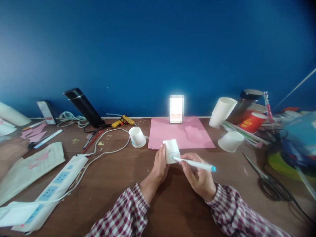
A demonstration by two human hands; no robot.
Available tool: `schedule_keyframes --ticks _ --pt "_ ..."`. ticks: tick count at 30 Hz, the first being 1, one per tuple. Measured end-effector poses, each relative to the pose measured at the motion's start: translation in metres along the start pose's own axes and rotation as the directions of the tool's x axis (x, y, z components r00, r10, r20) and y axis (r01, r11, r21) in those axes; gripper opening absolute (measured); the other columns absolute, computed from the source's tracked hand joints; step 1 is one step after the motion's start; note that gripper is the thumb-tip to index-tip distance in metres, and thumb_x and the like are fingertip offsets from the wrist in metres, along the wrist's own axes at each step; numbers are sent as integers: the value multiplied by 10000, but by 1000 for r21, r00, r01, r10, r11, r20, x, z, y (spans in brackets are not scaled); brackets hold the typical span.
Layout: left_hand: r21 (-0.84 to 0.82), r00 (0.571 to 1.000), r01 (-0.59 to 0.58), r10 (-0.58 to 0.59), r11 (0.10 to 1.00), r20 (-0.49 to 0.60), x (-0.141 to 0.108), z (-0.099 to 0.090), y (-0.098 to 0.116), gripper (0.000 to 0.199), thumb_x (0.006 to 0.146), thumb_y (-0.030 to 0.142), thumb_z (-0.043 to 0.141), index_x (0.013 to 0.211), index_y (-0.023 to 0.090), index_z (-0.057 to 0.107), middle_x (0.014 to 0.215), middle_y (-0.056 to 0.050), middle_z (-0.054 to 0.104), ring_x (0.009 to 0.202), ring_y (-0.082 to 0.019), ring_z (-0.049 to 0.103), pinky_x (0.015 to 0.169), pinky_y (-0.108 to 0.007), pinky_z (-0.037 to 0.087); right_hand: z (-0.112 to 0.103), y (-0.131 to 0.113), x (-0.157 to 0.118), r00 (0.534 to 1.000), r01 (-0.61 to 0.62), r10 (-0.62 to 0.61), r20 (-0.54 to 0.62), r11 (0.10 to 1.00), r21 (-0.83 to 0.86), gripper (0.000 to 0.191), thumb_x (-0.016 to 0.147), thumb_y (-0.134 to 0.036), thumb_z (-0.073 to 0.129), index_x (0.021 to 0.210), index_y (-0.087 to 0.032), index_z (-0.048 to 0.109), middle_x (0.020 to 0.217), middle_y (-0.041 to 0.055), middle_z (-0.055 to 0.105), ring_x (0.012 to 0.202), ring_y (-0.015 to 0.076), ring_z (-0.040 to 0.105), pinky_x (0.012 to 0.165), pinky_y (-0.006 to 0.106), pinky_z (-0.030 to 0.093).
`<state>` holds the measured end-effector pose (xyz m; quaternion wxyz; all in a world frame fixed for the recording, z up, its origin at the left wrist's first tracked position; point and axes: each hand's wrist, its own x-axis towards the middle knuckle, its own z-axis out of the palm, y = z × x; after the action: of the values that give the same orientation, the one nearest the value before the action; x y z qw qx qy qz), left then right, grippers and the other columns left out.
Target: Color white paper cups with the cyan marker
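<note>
My left hand (160, 166) is closed on the left side of a small white piece of paper or card (170, 145), held a little above the brown table. Blue lines run across its lower part. In my right hand (198, 176) is a white marker (197, 164) with a light blue end; its tip touches or nearly touches the blue lines. Just beyond both hands lie sheets of pink paper (168, 133), with a bright, blurred-out phone-like screen (176, 109) upright on them. A white paper cup (137, 136) stands upside down to the left of the pink paper.
On the right are scissors (269, 184), white paper cups (230, 141) and a red cup (253, 122). To the left are a power strip (53, 191) with cables, a black flask (84, 107) and a yellow glue gun (123, 121). Another person's hand (14, 151) is at the far left.
</note>
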<state>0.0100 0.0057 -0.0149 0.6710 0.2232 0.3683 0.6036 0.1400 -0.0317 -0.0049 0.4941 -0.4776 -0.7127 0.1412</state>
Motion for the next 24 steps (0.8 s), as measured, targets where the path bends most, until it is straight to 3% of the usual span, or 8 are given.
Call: schedule_keyframes --ticks 6,10,15,24 --pt "-37 999 20 -19 999 28 2 -2 -2 367 742 508 650 801 151 589 696 -2 559 620 -109 484 601 -242 421 0 2 -1 996 -77 79 -32 995 64 90 894 -236 519 948 -195 578 807 52 663 707 174 657 605 263 535" --pt "-4 999 26 -26 1000 27 4 -2 -3 388 757 523 623 777 138 579 641 2 547 585 -110 481 567 -243 401 0 3 -2 997 -71 70 14 994 84 101 885 -258 531 930 -186 586 814 66 666 729 186 662 576 257 535" --pt "-22 999 21 -20 1000 42 4 -2 -2 390 766 523 612 794 135 588 670 -4 578 609 -116 508 605 -249 422 1 5 -2 992 -110 116 -44 987 118 101 894 -247 526 962 -192 576 828 54 661 732 177 665 611 258 546" --pt "-35 998 27 -25 999 51 2 0 1 418 765 529 613 835 118 595 679 -11 597 615 -116 540 615 -250 435 0 5 -2 991 -132 136 -13 980 147 86 894 -251 523 936 -192 568 796 48 654 667 159 646 549 232 528"
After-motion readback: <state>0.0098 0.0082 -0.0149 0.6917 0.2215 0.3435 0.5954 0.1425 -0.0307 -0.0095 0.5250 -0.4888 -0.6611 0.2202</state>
